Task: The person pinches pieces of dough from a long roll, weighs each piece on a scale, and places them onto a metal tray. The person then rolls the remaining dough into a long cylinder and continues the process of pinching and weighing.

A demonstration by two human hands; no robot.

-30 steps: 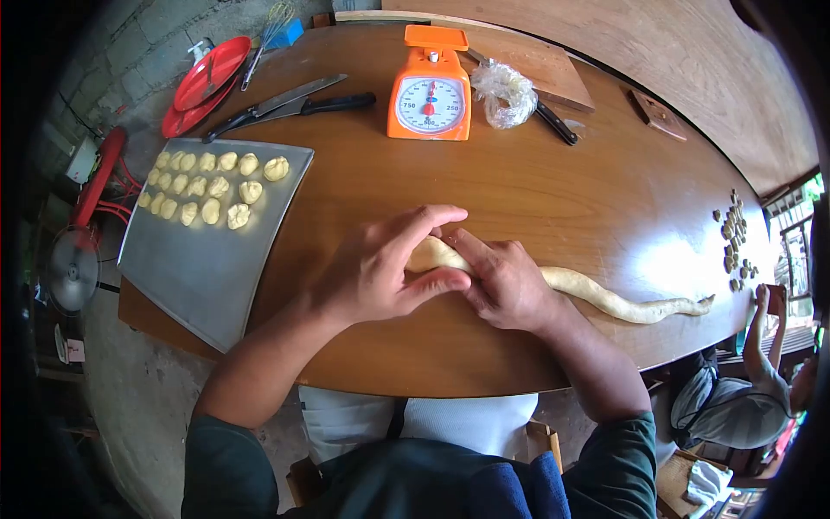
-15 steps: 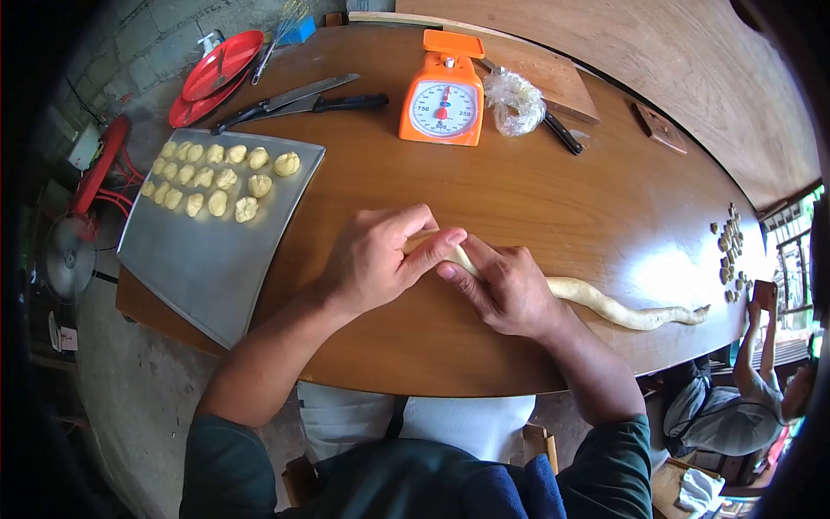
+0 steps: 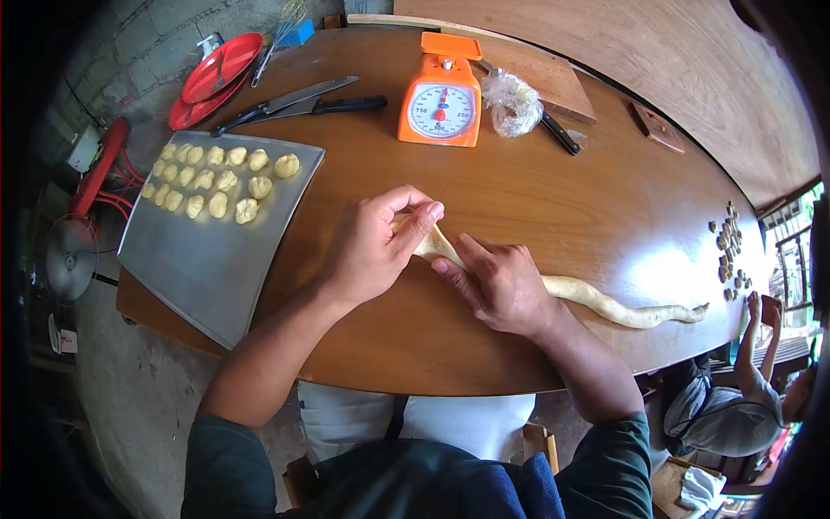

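Observation:
A long rope of pale dough (image 3: pixel 605 306) lies across the wooden table and runs leftward under my right hand (image 3: pixel 508 285). That hand is closed round the rope, thumb and forefinger near its left end. My left hand (image 3: pixel 372 246) pinches the end of the same dough between thumb and fingers. Between the two hands the dough is stretched into a thin neck. Left of my hands, a metal baking tray (image 3: pixel 216 277) bears several small dough pieces (image 3: pixel 226 180) in rows at its far end.
An orange kitchen scale (image 3: pixel 441 104) stands at the back, beside a plastic bag (image 3: pixel 512 104) and a knife (image 3: pixel 562 134). Two more knives (image 3: pixel 298 104) lie behind the tray, near red plates (image 3: pixel 220 69). Small brown lumps (image 3: pixel 731 246) are scattered far right. Another person (image 3: pixel 726 415) sits beyond the right edge.
My left hand has moved slightly up and left, away from the right hand. The dough between them has been drawn out and shows more.

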